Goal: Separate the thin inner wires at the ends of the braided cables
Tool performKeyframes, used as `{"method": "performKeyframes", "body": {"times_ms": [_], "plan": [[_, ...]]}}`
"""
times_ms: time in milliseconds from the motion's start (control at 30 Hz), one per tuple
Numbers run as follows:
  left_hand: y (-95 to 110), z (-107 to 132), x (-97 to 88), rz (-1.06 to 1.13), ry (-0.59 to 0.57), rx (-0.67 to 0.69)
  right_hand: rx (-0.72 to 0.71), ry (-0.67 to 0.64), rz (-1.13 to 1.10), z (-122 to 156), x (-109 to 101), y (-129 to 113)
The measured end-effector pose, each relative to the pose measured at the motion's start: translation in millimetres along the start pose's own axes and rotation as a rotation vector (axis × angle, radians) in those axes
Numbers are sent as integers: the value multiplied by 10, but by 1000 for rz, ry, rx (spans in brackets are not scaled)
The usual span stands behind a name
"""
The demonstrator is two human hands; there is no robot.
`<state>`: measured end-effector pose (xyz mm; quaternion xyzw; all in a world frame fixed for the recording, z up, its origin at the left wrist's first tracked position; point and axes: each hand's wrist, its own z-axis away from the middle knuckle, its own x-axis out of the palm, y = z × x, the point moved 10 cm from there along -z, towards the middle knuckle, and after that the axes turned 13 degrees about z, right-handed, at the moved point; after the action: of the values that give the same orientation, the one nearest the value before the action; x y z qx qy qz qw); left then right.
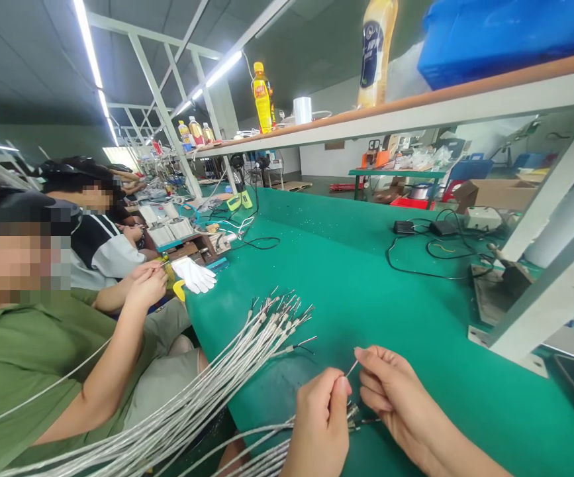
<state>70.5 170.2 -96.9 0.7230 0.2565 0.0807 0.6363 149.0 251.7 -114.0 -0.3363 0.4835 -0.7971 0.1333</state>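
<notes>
Your left hand [319, 417] is curled tight, your right hand [390, 391] pinching too, both on a thin wire [351, 369]! It slants pale between them, over the surface [366, 298] by its near edge.

Left hand [322, 412] and right hand [390, 385] pinch a wire [352, 368]

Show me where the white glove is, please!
In the head view, the white glove lies left of centre on the green table, beyond the cable bundle and near the co-worker's hands.
</notes>
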Motion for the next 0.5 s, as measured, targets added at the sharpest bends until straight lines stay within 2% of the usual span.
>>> {"method": "performKeyframes", "body": {"times_ms": [367,500], "plan": [[6,-1,-13,-34,9,-1,-5,-34,-49,-24,-32,-87],[6,-11,-30,-35,20,7,-79,-56,-69,-35,-38,-218]]}}
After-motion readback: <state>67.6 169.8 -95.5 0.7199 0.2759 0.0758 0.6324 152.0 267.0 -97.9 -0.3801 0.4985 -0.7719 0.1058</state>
